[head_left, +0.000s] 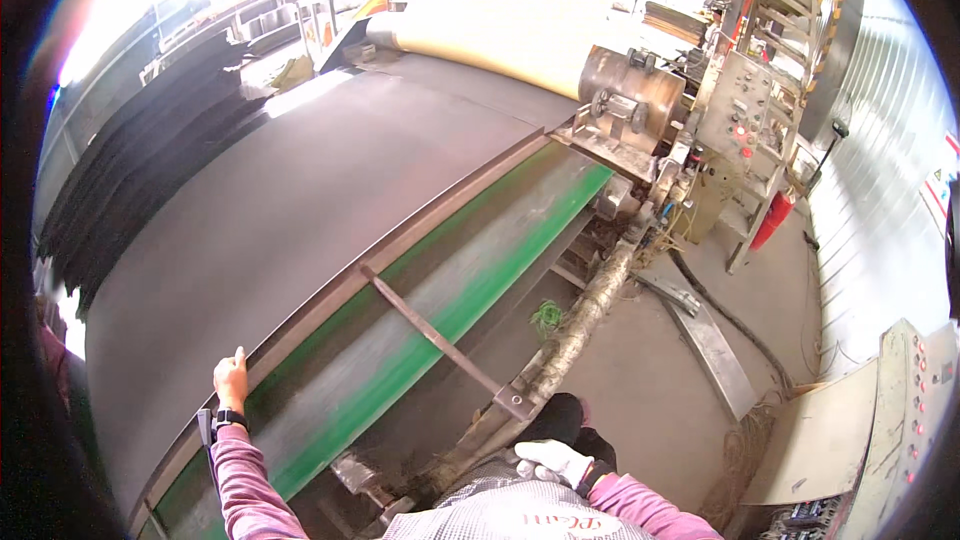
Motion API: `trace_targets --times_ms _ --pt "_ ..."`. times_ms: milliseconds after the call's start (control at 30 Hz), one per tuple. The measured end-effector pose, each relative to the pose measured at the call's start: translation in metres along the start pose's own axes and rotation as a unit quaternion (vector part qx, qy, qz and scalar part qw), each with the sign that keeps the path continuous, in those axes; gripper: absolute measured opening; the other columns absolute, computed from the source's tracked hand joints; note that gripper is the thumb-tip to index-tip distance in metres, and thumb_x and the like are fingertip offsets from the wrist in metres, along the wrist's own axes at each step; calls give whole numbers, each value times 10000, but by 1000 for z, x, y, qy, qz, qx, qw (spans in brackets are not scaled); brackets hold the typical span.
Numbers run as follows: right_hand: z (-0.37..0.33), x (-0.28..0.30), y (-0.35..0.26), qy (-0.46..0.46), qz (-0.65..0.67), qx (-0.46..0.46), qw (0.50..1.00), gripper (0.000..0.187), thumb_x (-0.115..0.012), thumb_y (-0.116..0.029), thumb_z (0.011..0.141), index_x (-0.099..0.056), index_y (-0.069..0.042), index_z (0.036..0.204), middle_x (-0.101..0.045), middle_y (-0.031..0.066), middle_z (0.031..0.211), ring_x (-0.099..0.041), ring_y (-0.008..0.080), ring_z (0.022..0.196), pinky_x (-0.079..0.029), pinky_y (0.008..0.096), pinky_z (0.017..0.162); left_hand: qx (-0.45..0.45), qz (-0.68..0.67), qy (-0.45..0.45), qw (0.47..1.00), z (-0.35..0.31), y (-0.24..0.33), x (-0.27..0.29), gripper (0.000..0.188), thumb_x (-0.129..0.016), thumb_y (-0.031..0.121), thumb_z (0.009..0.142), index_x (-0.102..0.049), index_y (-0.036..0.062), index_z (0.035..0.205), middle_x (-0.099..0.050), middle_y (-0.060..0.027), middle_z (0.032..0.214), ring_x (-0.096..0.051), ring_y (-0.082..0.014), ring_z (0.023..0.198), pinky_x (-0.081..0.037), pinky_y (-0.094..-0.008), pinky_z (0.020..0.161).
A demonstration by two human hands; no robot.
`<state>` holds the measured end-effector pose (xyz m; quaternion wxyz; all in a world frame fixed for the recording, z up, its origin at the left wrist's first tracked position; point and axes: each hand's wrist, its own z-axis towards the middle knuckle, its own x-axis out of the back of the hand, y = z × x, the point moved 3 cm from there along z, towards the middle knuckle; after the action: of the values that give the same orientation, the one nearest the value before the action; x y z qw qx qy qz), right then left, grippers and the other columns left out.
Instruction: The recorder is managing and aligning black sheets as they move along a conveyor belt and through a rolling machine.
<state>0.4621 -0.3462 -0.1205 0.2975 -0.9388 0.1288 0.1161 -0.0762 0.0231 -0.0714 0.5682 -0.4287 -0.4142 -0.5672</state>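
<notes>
My left hand [231, 381] is bare, with a dark watch [231, 419] on the wrist. It rests at the near edge of a wide dark grey sheet [270, 210], beside a long brown metal rail [350, 275]. One finger stretches forward and the others bend slightly over the edge; nothing loose shows in it. In a white glove, my right hand [553, 460] stays low in front of my body. Its fingers are curled in, and whatever they might hold is hidden.
A green-edged metal trough [440, 335] runs along the rail, crossed by a bar [435, 338]. Beyond lie a yellowish roll [490, 62] and a rusty drum [650, 90]. Control panels [742, 115] stand at right. Metal plates [705, 345], a cable and green twine [547, 316] lie on the floor.
</notes>
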Motion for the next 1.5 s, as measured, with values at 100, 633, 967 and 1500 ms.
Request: trace_targets --times_ms 100,633,967,1500 --pt "1 2 1 -6 -5 3 1000 322 -519 -313 922 -641 -50 1062 -610 -7 694 -378 20 430 -288 167 372 -61 -43 46 996 -2 69 22 275 -464 314 922 -644 107 911 -605 -105 785 -579 -281 819 -462 -402 741" --pt "2 -1 3 7 -13 8 1000 312 -543 -297 916 -606 -35 1073 -621 1 738 -507 31 569 -355 145 457 -169 -302 -25 938 64 230 49 433 -373 399 942 -586 73 1132 -603 -190 1111 -562 -373 1029 -456 -400 867" --pt "7 0 14 -32 -90 61 994 314 -563 -333 897 -673 -54 989 -671 32 840 -594 94 737 -463 226 623 -79 92 -65 990 4 0 3 320 -362 299 966 -545 128 1165 -635 -169 797 -632 -321 748 -515 -426 670" --pt "17 10 27 16 -54 34 998 302 -575 -329 895 -649 -61 1012 -658 40 789 -551 74 621 -402 200 520 92 -265 -14 960 33 92 41 638 -477 580 849 -670 -9 696 -635 -226 765 -610 -378 803 -470 -421 767"
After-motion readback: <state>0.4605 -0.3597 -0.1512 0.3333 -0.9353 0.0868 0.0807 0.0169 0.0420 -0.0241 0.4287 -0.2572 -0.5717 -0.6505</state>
